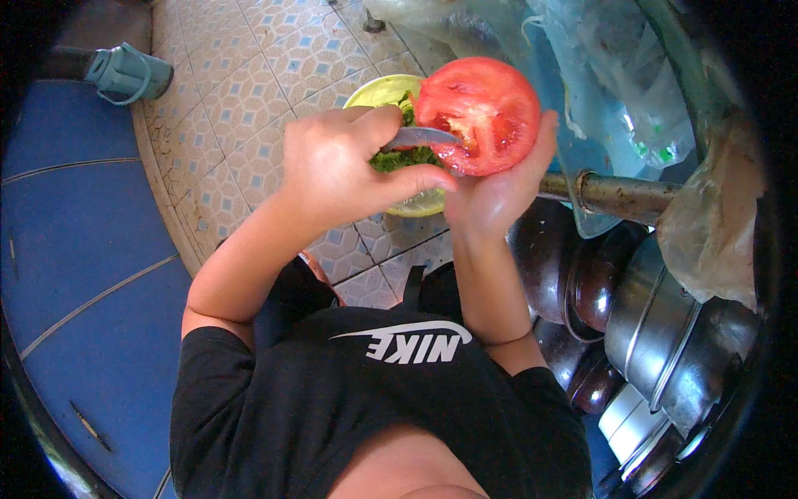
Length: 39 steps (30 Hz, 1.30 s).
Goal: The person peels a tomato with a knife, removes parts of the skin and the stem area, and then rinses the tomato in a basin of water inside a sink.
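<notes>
A large cut tomato (483, 112) rests in my right hand (499, 193), its red, wet inside facing up. My left hand (336, 162) is closed around a small knife (421, 137), whose curved blade tip touches the tomato's cut face. The knife's handle is hidden in my fist, and my left thumb reaches towards the tomato's lower edge. Below both hands is a yellow-green bowl (380, 88) with chopped leafy greens (399, 160) in it, partly covered by the hands and the tomato.
Metal pots (654, 324) and dark brown pots (542, 262) stand at the right, below a rusty metal pipe (629, 196). Clear plastic bags (617, 75) hang at the upper right. A light-blue container with a handle (128, 73) is at the upper left, beside patterned floor tiles (249, 87).
</notes>
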Available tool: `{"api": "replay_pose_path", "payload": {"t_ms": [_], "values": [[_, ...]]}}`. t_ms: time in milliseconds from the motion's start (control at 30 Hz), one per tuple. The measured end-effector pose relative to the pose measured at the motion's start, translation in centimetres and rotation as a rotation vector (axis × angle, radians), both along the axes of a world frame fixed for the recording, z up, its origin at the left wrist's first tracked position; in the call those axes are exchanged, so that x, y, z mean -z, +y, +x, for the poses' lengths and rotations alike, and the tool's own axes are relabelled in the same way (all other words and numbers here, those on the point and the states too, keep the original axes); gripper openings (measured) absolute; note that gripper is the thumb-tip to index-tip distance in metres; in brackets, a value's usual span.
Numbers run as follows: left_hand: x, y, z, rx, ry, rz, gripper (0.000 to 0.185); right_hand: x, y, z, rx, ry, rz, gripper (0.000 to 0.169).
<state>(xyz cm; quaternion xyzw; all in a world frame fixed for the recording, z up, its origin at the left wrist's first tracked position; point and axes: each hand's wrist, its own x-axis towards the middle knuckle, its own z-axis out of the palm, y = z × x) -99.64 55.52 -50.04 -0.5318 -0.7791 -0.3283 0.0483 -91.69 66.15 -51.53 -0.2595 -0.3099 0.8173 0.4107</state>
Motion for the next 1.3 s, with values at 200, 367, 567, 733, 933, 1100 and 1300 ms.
{"api": "replay_pose_path", "payload": {"t_ms": [200,367,567,733,933,1100,1300], "values": [[0.3,-0.1,0.1,-0.008,0.010,-0.033,0.039,-0.2,-0.4,0.1,-0.039,0.006,0.044,0.044],[0.8,0.1,0.1,0.010,0.013,-0.012,0.039,-0.5,-0.5,0.2,-0.037,-0.001,-0.009,0.043],[1.6,0.3,-0.3,0.068,0.097,0.095,0.041,-0.3,-0.7,0.3,-0.055,0.012,-0.094,0.039],[2.1,0.3,-0.9,0.099,0.342,0.221,0.047,-0.4,-0.6,0.5,-0.132,-0.031,-0.150,0.039],[1.5,-0.2,-2.3,0.167,0.461,0.312,0.046,-1.0,0.3,0.2,-0.437,-0.107,-0.209,0.053],[1.0,-0.2,-2.8,0.076,-0.031,0.242,0.041,0.2,2.5,0.6,-0.661,-0.017,0.020,0.060],[1.9,0.4,-2.3,-0.025,-0.725,0.216,0.035,1.9,4.0,0.8,-0.833,-0.041,0.086,0.061]]}}
